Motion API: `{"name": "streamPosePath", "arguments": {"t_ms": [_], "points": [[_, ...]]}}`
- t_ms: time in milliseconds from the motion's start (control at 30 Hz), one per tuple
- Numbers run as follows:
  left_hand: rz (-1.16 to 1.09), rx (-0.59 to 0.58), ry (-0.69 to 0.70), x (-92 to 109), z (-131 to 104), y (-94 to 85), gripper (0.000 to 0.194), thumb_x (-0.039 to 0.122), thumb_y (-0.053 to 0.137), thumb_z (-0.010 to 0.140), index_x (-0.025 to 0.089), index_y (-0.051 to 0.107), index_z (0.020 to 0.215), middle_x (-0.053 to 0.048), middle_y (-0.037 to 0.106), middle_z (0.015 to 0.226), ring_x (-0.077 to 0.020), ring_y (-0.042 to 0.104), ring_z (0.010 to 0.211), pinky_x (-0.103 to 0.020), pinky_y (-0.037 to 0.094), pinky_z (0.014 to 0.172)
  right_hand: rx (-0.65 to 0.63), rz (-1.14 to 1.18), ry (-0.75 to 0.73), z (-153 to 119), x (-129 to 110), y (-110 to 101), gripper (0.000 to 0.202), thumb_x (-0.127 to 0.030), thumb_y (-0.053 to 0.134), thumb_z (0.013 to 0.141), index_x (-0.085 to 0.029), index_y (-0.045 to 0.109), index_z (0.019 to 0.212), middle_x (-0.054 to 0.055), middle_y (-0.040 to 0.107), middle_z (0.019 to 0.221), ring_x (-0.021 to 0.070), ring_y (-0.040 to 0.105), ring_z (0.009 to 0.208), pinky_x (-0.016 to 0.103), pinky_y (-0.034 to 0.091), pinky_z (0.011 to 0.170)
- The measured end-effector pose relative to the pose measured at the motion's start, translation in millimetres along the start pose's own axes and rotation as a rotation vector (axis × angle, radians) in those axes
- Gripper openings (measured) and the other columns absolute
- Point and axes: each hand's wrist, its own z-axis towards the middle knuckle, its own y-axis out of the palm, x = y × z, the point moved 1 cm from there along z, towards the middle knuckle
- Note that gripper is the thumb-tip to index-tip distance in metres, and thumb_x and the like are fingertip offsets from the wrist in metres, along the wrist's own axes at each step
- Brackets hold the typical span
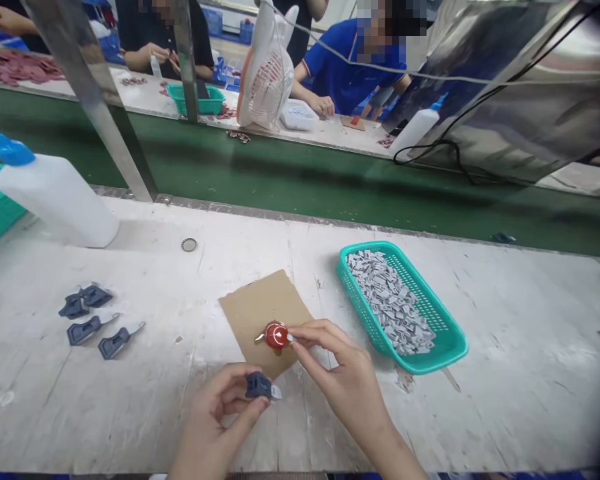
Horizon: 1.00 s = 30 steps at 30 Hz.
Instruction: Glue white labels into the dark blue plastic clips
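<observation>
Between the thumb and fingers of my left hand is a dark blue plastic part with a pale tab sticking out to the right. My right hand pinches a small grey plastic piece at the edge of a glossy red-orange cap-like dish. The dish sits on a square of brown cardboard, with a shiny wet patch around it. Right of my right hand stands a green basket holding many small grey pieces.
Several dark blue parts lie at the left, near a white squeeze bottle with a blue nozzle. A metal bottle cap rests farther back. Beyond the green belt, other people work at another table. A metal post rises at left.
</observation>
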Motion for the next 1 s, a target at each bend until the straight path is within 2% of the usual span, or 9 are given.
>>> {"name": "streamPosePath", "arguments": {"t_ms": [233,433,733,867,1000], "points": [[0.077,-0.061,0.033,-3.2,0.4,0.4,0.020,0.031,0.074,0.077,0.026,0.071,0.096,-0.003,0.077,0.090,-0.0204,0.073,0.087,-0.029,0.059,0.079,-0.077,-0.108,-0.048,10.3,-9.2,0.6,0.017,-0.023,0.060,0.093,-0.024,0.075,0.100,0.005,0.069,0.092,0.0186,0.067,0.085,0.029,0.055,0.074],[0.081,-0.081,0.046,-3.3,1.7,1.1,0.023,0.026,0.072,0.079,0.027,0.066,0.101,-0.002,0.077,0.096,-0.0196,0.072,0.091,-0.029,0.059,0.082,-0.057,-0.133,-0.001,10.9,-10.2,-3.9,0.015,-0.025,0.061,0.093,-0.023,0.075,0.098,0.005,0.070,0.092,0.0188,0.067,0.085,0.029,0.055,0.073],[0.123,-0.068,0.090,1.4,1.9,2.8,0.019,0.022,0.072,0.078,0.025,0.069,0.096,0.000,0.075,0.090,-0.0154,0.070,0.085,-0.027,0.057,0.083,-0.089,-0.133,0.001,14.2,-10.7,-2.3,0.016,-0.021,0.063,0.091,-0.025,0.077,0.099,0.004,0.068,0.090,0.0170,0.066,0.081,0.028,0.053,0.071],[-0.007,-0.096,0.063,2.6,3.2,4.7,0.021,0.020,0.074,0.078,0.025,0.069,0.097,0.001,0.076,0.090,-0.0133,0.070,0.085,-0.022,0.057,0.080,-0.061,0.115,0.124,14.7,-9.0,-9.4,0.011,-0.027,0.072,0.085,-0.028,0.078,0.094,0.003,0.072,0.092,0.0165,0.068,0.085,0.025,0.055,0.072],[-0.124,-0.043,0.042,13.8,1.7,12.0,0.024,0.013,0.077,0.073,0.025,0.070,0.093,0.004,0.076,0.084,-0.0110,0.070,0.081,-0.018,0.056,0.075,-0.126,0.490,0.308,10.7,-13.4,-14.8,0.010,-0.030,0.079,0.079,-0.030,0.079,0.089,0.001,0.074,0.089,0.0115,0.068,0.076,0.019,0.056,0.069]]}}
